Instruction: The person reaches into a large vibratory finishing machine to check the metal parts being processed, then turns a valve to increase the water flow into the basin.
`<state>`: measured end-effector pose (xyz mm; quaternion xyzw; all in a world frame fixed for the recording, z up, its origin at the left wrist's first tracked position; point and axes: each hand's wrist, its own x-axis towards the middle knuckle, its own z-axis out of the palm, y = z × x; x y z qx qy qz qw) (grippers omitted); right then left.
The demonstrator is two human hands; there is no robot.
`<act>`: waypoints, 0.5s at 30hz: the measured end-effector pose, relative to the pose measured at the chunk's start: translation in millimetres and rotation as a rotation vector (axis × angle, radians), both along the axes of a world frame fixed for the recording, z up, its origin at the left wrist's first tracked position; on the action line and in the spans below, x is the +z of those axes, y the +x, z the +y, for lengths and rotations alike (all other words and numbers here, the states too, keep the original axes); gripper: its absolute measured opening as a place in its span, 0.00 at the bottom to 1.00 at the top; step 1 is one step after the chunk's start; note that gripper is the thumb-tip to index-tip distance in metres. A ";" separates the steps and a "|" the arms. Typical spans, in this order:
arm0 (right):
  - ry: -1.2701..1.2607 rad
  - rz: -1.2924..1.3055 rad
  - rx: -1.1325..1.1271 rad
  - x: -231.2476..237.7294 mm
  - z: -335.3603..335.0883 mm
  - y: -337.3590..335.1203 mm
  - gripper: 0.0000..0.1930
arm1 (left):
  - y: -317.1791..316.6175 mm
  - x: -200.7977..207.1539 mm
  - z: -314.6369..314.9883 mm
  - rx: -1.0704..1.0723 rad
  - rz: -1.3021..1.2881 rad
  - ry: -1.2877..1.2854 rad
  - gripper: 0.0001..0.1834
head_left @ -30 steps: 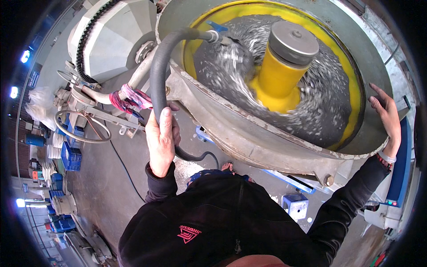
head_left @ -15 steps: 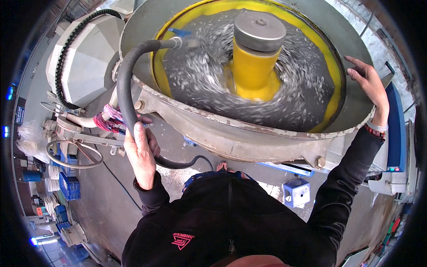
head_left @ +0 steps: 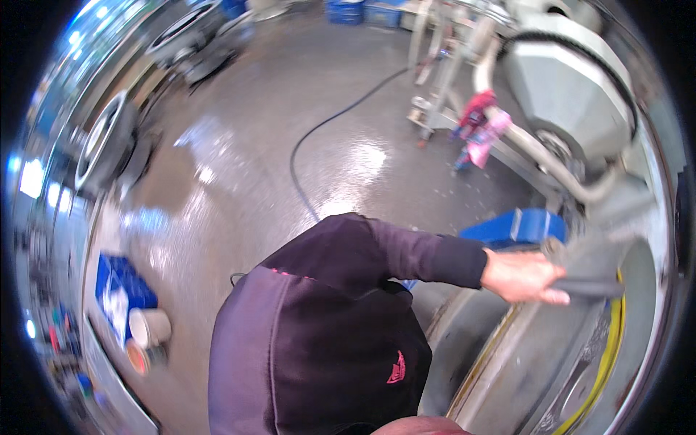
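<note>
My left hand [head_left: 523, 276] reaches over to the tub at the right of the view, its black sleeve stretched out straight. The fingers close round a thick dark grey hose [head_left: 593, 281], which is smeared by motion. Beneath the hose is the round metal tub [head_left: 641, 290] with its yellow inner lining [head_left: 615, 330]. Only a narrow strip of the grey contents shows, at the lower right. My right hand is out of view.
A pink and red cloth [head_left: 480, 130] is tied on a pale pipe beside a white faceted drum [head_left: 565, 80]. A blue housing [head_left: 516, 227] stands near the tub. A dark cable [head_left: 296, 148] crosses the wet floor. At the left are a blue crate [head_left: 130, 286] and a white bucket [head_left: 150, 328].
The view has swung far to the left, so the tub now sits at the right edge. My right hand has gone out of view. My left hand is still on the hose.
</note>
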<state>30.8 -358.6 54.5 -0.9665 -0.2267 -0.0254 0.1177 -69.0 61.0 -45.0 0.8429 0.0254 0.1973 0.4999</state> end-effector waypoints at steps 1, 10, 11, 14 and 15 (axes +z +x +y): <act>0.014 -0.015 -0.012 -3.5 -6.8 -11.2 0.28 | 3.1 -1.9 -9.8 -0.040 -0.033 0.013 0.32; 0.093 0.002 0.098 -28.6 35.9 26.7 0.28 | 22.7 -8.5 -8.0 -0.045 -0.055 0.013 0.30; 0.095 0.005 0.104 -30.5 38.8 28.9 0.28 | 22.5 -7.9 -8.0 -0.042 -0.061 0.008 0.30; 0.114 0.008 0.105 -35.5 43.6 32.7 0.27 | 20.0 -5.3 -9.0 -0.035 -0.060 0.000 0.30; 0.112 0.006 0.107 -35.8 45.1 34.6 0.27 | 21.5 -6.0 -9.1 -0.038 -0.045 -0.006 0.30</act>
